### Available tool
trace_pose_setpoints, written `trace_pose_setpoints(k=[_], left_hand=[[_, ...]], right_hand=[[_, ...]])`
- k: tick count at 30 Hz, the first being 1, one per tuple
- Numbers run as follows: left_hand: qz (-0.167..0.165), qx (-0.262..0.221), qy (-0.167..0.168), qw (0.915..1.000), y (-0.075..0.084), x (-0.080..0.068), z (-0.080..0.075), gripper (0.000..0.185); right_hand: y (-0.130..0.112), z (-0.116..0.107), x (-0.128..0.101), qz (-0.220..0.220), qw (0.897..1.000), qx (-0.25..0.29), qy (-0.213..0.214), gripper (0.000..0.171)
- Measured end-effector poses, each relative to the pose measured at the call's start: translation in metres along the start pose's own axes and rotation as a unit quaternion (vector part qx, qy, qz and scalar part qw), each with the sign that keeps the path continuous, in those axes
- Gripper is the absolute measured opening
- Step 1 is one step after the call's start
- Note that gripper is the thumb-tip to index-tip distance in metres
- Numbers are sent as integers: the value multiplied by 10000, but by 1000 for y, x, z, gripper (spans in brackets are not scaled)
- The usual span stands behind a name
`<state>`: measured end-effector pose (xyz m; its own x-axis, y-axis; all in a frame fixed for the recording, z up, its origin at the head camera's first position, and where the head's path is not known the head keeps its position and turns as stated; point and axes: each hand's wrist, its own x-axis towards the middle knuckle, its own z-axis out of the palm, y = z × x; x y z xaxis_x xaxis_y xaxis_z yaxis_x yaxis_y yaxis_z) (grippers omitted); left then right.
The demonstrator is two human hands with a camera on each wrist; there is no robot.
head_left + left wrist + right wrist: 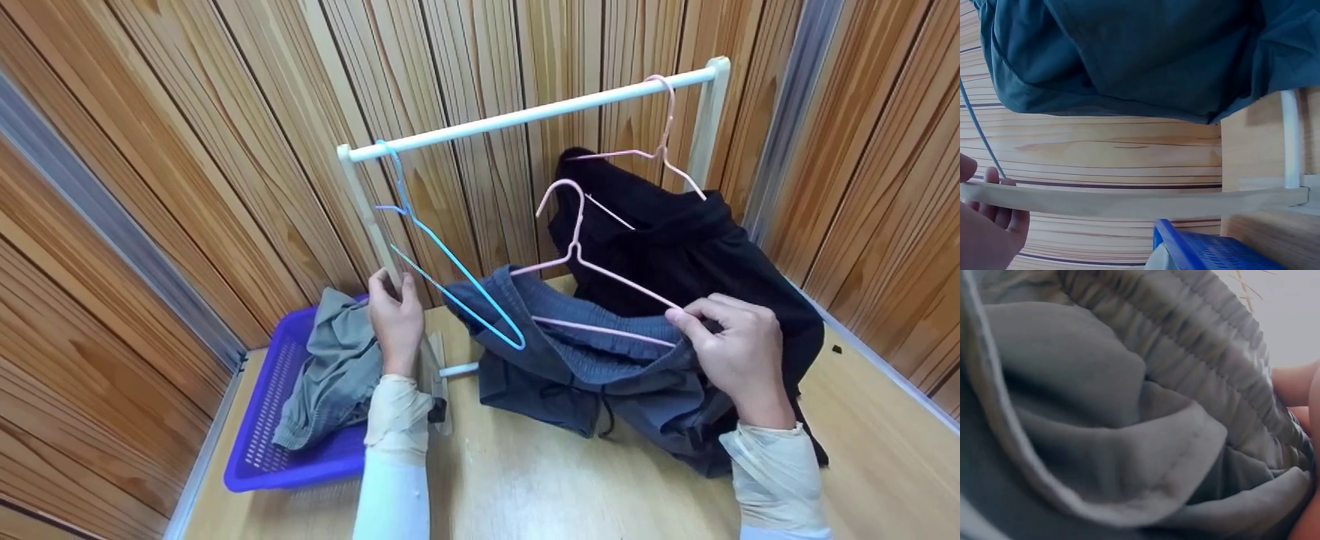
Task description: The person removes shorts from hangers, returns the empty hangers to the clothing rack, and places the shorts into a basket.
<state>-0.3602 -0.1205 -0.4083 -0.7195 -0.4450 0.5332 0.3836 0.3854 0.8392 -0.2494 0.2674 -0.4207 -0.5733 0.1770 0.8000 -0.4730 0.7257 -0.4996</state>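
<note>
Dark grey drawstring pants (637,409) hang with their gathered waistband around a pink hanger (576,251), whose hook is off the rail. At the hanger's right end my right hand (739,341) pinches it together with the waistband. In the right wrist view the gathered waistband (1207,354) fills the frame, fingers at its right edge. My left hand (397,322) grips the left post (1129,201) of a small clothes rack (525,116). A blue hanger (450,255) hangs from the rail's left end, its lower corner in front of the pants.
Black pants (750,277) hang on another pink hanger (663,146) at the rail's right end. Left of the rack, a purple basket (251,442) holds a grey-green garment (330,382). Wood-patterned walls (135,262) enclose the wooden table (517,480).
</note>
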Motion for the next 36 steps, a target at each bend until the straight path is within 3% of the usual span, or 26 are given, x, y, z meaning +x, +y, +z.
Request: trace_pose_setpoints(k=[4, 7, 12, 14, 17, 21, 23, 26, 29, 36], left_hand=[[-81, -168, 40, 9998, -4, -9, -4, 36], [-92, -328, 281, 9990, -8, -19, -7, 39], [93, -567, 523, 9970, -16, -40, -11, 26], [211, -506, 313, 9980, -18, -49, -12, 21], [457, -297, -369, 9978, -18, -61, -13, 18], [874, -87, -1386, 9864, -15, -73, -15, 24], [1094, 110, -1688, 9795, -14, -80, -16, 27], [1338, 559, -1838, 9722, -14, -89, -19, 30], [1526, 854, -1785, 9683, -16, -97, -22, 30], [1612, 834, -1518, 9716, -26, -113, -29, 25]], right_hand=[[1, -3, -1, 127, 9992, 99, -378, 19], [4, -6, -1, 283, 9972, 252, -643, 18], [12, -11, 0, 464, 9938, 548, -852, 20], [17, -14, 1, 510, 9927, 646, -881, 23], [22, -16, 0, 589, 9910, 757, -931, 26], [27, -17, -1, 775, 9877, 831, -1077, 26], [30, -17, -2, 877, 9852, 834, -1212, 25], [33, -17, -3, 966, 9818, 831, -1410, 24], [36, -17, -3, 997, 9790, 817, -1577, 22], [41, -13, -7, 1084, 9684, 963, -2029, 20]])
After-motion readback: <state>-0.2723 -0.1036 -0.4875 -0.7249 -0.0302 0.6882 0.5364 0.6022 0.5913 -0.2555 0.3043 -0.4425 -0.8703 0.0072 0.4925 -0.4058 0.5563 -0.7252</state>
